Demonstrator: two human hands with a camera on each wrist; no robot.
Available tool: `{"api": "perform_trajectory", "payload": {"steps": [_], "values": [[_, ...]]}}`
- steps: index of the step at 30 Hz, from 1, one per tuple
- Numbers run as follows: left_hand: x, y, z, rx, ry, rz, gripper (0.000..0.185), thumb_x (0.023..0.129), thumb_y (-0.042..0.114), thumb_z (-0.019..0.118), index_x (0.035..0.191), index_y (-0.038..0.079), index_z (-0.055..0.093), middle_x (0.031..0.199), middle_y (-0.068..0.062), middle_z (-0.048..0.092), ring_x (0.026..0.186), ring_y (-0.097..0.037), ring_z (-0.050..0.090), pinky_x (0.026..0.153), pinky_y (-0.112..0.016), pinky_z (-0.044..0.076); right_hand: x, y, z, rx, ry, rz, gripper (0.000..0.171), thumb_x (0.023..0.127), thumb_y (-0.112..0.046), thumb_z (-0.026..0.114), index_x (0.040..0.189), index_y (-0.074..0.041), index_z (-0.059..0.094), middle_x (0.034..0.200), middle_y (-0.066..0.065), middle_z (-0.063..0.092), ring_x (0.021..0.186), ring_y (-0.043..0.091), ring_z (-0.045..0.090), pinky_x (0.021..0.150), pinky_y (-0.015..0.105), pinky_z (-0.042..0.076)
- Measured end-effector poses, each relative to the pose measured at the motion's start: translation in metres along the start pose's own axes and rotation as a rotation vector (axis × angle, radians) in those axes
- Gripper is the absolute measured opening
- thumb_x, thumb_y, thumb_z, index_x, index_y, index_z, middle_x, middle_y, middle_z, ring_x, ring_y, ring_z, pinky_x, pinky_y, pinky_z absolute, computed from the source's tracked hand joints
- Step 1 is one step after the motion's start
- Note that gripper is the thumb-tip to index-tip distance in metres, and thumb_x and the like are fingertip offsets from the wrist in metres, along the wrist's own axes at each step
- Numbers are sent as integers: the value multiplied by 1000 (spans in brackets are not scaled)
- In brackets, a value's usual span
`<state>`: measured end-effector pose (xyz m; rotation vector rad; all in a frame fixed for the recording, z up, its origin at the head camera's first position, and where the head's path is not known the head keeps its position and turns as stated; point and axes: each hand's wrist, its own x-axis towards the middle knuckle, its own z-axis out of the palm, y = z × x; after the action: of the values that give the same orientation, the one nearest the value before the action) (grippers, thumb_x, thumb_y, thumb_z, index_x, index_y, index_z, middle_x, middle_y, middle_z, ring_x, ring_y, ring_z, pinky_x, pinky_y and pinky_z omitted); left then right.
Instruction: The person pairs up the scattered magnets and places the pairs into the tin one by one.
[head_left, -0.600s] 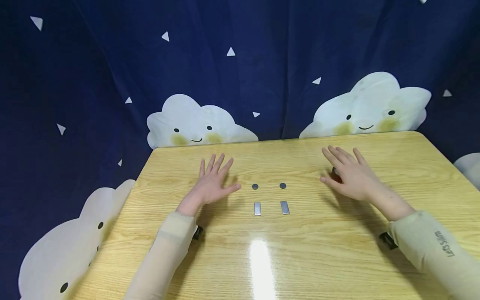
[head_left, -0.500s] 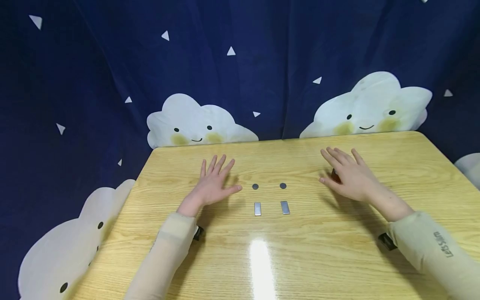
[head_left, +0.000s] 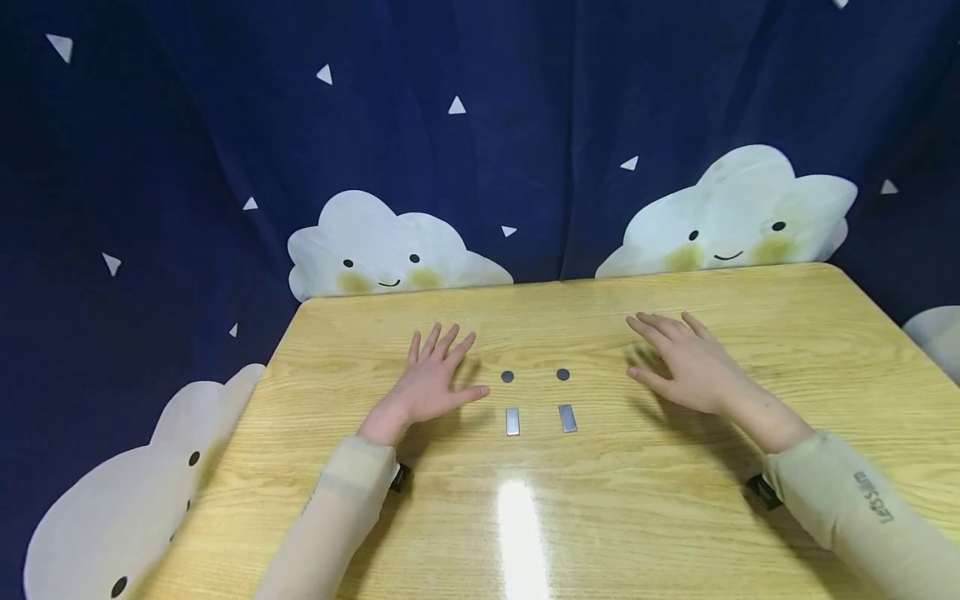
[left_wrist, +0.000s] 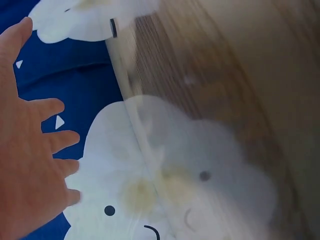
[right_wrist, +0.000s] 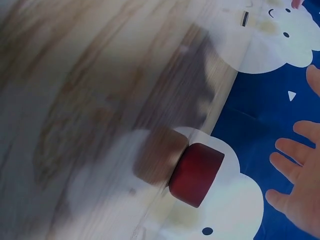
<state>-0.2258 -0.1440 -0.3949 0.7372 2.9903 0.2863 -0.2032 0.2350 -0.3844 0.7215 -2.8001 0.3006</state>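
Observation:
My left hand (head_left: 426, 385) hovers palm down over the table, left of the small pieces, fingers spread and holding nothing. On the other side, my right hand (head_left: 693, 369) hovers with its fingers extended and nothing in them. Between the hands lie two dark discs, a left disc (head_left: 507, 377) and a right disc (head_left: 563, 375). Nearer to me are two grey rectangular pieces, a left rectangle (head_left: 512, 422) and a right rectangle (head_left: 567, 418). The right wrist view shows a dark red rounded object (right_wrist: 196, 175) on the table near the right hand; in the head view it is hidden.
The wooden table (head_left: 637, 525) is glossy and reflects a bright light streak. A dark blue curtain (head_left: 525, 125) with white clouds and triangles hangs behind its far edge. Both wrists carry dark devices; one wrist camera (head_left: 763, 492) shows under the right sleeve.
Both hands have shifted slightly inward and nearer to me. The dark object partly visible under my right hand is now covered in the head view. The discs and rectangles have stayed in place.

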Motion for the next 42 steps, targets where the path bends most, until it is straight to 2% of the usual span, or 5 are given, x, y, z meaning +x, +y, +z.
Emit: {"api": "perform_trajectory", "payload": {"steps": [9, 18, 23, 28, 42], "values": [[-3, 9, 0, -51, -27, 45, 85, 80, 69, 42, 146, 21, 17, 152, -8, 12, 140, -30, 5, 108, -54, -2, -2, -8, 3, -4, -29, -4, 67, 85, -48, 56, 137, -8, 39, 135, 12, 46, 123, 30, 43, 107, 53, 14], [-6, 16, 8, -50, -81, 41, 91, 76, 72, 45, 145, 18, 22, 141, -10, 35, 130, -28, 34, 106, -47, 24, -6, -17, 10, 17, -45, -41, 66, 86, -51, 52, 135, -9, 42, 130, 11, 51, 119, 31, 46, 106, 52, 15], [-7, 20, 9, -51, -90, 40, 91, 75, 73, 46, 143, 17, 27, 138, -11, 38, 127, -28, 37, 104, -46, 28, -3, -21, 14, 15, -41, -58, 65, 85, -49, 55, 134, -9, 43, 127, 11, 53, 117, 30, 47, 105, 53, 18], [-8, 25, 9, -44, -104, 40, 88, 74, 70, 52, 140, 15, 34, 135, -9, 42, 123, -27, 41, 102, -45, 31, -1, -26, 18, 12, -42, -71, 61, 83, -49, 58, 129, -9, 49, 120, 11, 57, 113, 30, 51, 98, 53, 29], [-9, 38, 13, 14, -139, 101, 81, 71, 69, 56, 133, 17, 44, 132, -5, 45, 118, -27, 47, 99, -43, 35, 3, -46, 28, 35, -102, -135, 60, 79, -48, 63, 124, -10, 54, 110, 8, 61, 100, 25, 57, 82, 47, 44]]}}
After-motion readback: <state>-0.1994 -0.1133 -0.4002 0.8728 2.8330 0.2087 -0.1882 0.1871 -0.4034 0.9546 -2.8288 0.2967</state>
